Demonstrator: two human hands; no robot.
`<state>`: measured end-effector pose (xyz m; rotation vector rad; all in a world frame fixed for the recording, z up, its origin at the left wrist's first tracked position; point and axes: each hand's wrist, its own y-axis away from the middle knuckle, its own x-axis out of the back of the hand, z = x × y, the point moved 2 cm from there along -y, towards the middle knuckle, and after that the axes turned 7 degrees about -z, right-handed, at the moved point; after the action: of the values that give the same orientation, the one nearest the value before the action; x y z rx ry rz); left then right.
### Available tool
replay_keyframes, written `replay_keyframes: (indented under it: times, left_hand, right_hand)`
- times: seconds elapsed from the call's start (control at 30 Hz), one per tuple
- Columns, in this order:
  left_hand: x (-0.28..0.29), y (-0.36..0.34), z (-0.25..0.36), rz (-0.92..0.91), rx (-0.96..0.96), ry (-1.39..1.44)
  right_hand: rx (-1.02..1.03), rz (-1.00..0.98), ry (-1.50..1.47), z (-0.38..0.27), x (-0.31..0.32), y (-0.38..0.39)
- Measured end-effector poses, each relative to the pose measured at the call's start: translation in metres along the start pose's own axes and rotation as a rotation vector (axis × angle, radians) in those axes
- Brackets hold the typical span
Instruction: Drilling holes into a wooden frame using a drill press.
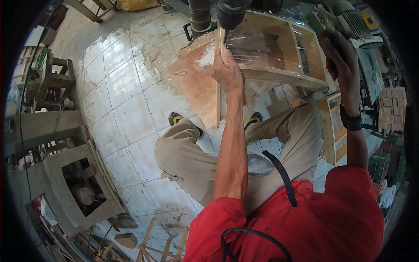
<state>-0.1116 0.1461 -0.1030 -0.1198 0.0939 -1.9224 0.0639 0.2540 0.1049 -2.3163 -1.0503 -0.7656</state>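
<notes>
My left hand (228, 72) is closed on a narrow pale wooden strip (216, 49), holding it over a plywood board (192, 83). Just above the fingertips, a drill bit (225, 36) points down from the dark chuck (232, 16) of a drill press. Whether the bit touches the wood I cannot tell. Raised at the far right, my right hand (344, 56) has its fingers curled round a dark handle (334, 39), mostly covered by the hand. Wood shavings lie on the board near the drill press column (200, 17).
Beside the drill stands a wooden frame (283, 72) covered with clear film. Another slatted wooden piece (334, 131) is by my right knee. A grey motor (349, 19) and stacked wood blocks (393, 107) are at right. A machine with an open cavity (94, 187) stands on the left.
</notes>
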Motion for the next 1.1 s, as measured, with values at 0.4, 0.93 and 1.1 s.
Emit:
replay_keyframes:
  times: [0.4, 0.93, 1.1]
  left_hand:
    - [0.003, -0.002, 0.000, 0.049, -0.056, -0.083]
    - [0.003, -0.004, -0.002, 0.038, -0.034, -0.101]
    - [-0.002, -0.001, -0.001, 0.036, -0.068, -0.049]
  right_hand:
    - [-0.001, 0.008, -0.055, 0.002, -0.008, -0.004]
    - [0.263, 0.066, 0.454, -0.031, 0.059, 0.000]
    - [0.222, 0.068, 0.546, -0.029, 0.049, 0.005]
